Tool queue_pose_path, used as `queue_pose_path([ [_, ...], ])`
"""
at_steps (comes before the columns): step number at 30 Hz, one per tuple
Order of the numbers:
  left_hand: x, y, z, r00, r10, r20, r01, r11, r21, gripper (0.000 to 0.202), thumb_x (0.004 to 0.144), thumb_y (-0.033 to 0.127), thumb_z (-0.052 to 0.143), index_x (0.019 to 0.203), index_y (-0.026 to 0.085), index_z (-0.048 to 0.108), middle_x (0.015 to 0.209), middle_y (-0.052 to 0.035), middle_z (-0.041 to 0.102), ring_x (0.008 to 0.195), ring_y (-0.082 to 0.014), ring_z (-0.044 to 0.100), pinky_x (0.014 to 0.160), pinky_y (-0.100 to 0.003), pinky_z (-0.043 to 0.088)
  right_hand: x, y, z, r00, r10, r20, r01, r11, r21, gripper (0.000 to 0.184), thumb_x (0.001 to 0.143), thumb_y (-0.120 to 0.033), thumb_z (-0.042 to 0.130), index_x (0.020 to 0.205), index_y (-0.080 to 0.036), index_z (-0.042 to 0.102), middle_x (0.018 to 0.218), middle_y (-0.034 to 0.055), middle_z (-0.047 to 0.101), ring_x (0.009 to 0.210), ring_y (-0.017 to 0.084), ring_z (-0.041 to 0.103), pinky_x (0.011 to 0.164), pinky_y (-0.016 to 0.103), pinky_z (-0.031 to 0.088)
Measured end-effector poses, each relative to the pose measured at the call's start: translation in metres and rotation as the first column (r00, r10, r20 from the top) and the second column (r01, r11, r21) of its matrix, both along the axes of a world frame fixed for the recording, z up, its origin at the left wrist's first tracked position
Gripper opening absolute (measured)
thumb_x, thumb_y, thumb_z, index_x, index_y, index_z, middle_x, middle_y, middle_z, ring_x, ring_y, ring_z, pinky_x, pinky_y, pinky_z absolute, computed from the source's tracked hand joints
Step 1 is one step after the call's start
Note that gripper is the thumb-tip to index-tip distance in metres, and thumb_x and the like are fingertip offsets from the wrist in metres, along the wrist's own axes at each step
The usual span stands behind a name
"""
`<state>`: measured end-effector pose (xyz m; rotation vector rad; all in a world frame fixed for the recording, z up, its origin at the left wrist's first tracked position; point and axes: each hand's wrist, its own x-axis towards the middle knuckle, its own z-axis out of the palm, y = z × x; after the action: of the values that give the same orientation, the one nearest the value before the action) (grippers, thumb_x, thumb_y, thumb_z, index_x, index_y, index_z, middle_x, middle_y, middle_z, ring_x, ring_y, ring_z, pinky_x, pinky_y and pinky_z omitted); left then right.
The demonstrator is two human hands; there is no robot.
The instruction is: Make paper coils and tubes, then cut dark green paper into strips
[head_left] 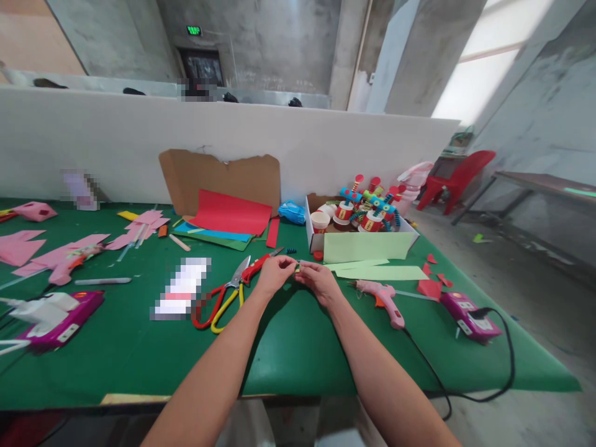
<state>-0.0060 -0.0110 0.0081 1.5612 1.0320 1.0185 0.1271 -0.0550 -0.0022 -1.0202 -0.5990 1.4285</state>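
Observation:
Both my hands meet over the middle of the green table (298,347). My left hand (274,274) and my right hand (318,279) are closed in pinches on one small greenish piece (297,268) between their fingertips; it is too small to name. Red-handled scissors (251,268) and yellow-and-red-handled scissors (218,301) lie just left of my left hand. A pink glue gun (384,298) lies to the right of my right hand.
A white box (363,239) of paper-cup figures stands at the back right, with light green sheets (379,272) in front of it. Red and blue paper (228,218) leans on cardboard behind. Pink paper pieces (56,251) and magenta power strips (60,323) (468,313) lie at the sides.

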Motion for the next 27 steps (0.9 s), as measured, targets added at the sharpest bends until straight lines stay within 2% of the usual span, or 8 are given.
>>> queue_pose_path([
  [7, 0.0002, 0.0014, -0.0047, 0.984, -0.012, 0.175, 0.033, 0.993, -0.114, 0.016, 0.064, 0.032, 0.070, 0.071, 0.017, 0.068, 0.058, 0.0012, 0.063, 0.055, -0.0114, 0.054, 0.056, -0.023, 0.044, 0.0013, -0.0004, 0.0005, 0.999, 0.023, -0.031, -0.023, 1.000, -0.005, 0.015, 0.060, -0.013, 0.081, 0.073, -0.013, 0.072, 0.066, 0.0030, 0.070, 0.060, 0.011, 0.065, 0.069, 0.024, 0.058],
  [10, -0.0031, 0.0024, -0.0028, 0.967, 0.030, 0.254, 0.028, 0.975, -0.220, 0.024, 0.062, 0.035, 0.075, 0.074, 0.016, 0.066, 0.058, 0.0026, 0.060, 0.055, -0.0100, 0.055, 0.055, -0.022, 0.045, 0.0034, -0.0011, 0.0018, 0.998, 0.031, -0.057, -0.032, 0.999, -0.008, 0.014, 0.062, -0.014, 0.080, 0.074, -0.014, 0.071, 0.069, 0.0038, 0.071, 0.064, 0.012, 0.067, 0.074, 0.025, 0.058],
  [12, -0.0053, 0.0020, -0.0005, 0.951, 0.027, 0.308, 0.074, 0.947, -0.313, 0.030, 0.060, 0.036, 0.078, 0.080, 0.016, 0.067, 0.063, 0.0018, 0.062, 0.058, -0.0097, 0.057, 0.057, -0.022, 0.047, 0.0047, -0.0019, 0.0036, 0.997, 0.033, -0.068, -0.034, 0.999, -0.008, 0.015, 0.063, -0.015, 0.079, 0.076, -0.014, 0.071, 0.072, 0.0041, 0.072, 0.068, 0.013, 0.068, 0.076, 0.025, 0.058],
  [15, -0.0063, -0.0002, 0.0014, 0.926, -0.048, 0.376, 0.207, 0.894, -0.398, 0.040, 0.057, 0.034, 0.083, 0.090, 0.014, 0.069, 0.072, -0.0018, 0.067, 0.062, -0.0104, 0.061, 0.061, -0.023, 0.049, 0.0058, -0.0030, 0.0056, 0.996, 0.047, -0.074, -0.047, 0.999, 0.001, 0.016, 0.064, -0.016, 0.079, 0.077, -0.015, 0.070, 0.076, 0.0038, 0.073, 0.071, 0.013, 0.069, 0.077, 0.023, 0.058],
  [18, -0.0052, -0.0012, -0.0004, 0.908, -0.086, 0.409, 0.263, 0.878, -0.399, 0.041, 0.055, 0.029, 0.086, 0.089, 0.013, 0.071, 0.076, -0.0043, 0.070, 0.065, -0.0109, 0.062, 0.065, -0.024, 0.049, 0.0066, -0.0033, 0.0051, 0.996, 0.045, -0.081, -0.044, 0.999, 0.010, 0.017, 0.062, -0.016, 0.080, 0.074, -0.016, 0.068, 0.073, 0.0017, 0.072, 0.069, 0.012, 0.069, 0.076, 0.023, 0.058],
  [21, -0.0047, 0.0001, -0.0037, 0.903, -0.095, 0.419, 0.267, 0.889, -0.373, 0.041, 0.054, 0.027, 0.087, 0.090, 0.013, 0.072, 0.078, -0.0045, 0.071, 0.067, -0.0108, 0.062, 0.068, -0.025, 0.049, 0.0076, -0.0031, 0.0031, 0.995, 0.027, -0.094, -0.025, 1.000, 0.017, 0.020, 0.060, -0.016, 0.082, 0.070, -0.017, 0.065, 0.069, -0.0006, 0.069, 0.068, 0.012, 0.068, 0.077, 0.025, 0.058],
  [27, -0.0061, 0.0020, -0.0047, 0.911, -0.137, 0.390, 0.269, 0.912, -0.308, 0.041, 0.050, 0.023, 0.087, 0.088, 0.015, 0.074, 0.080, -0.0051, 0.072, 0.070, -0.0126, 0.062, 0.070, -0.026, 0.049, 0.0084, -0.0029, 0.0028, 0.998, 0.038, -0.057, -0.037, 0.999, 0.017, 0.021, 0.061, -0.023, 0.084, 0.072, -0.017, 0.067, 0.071, 0.0009, 0.069, 0.071, 0.012, 0.067, 0.078, 0.023, 0.057],
])
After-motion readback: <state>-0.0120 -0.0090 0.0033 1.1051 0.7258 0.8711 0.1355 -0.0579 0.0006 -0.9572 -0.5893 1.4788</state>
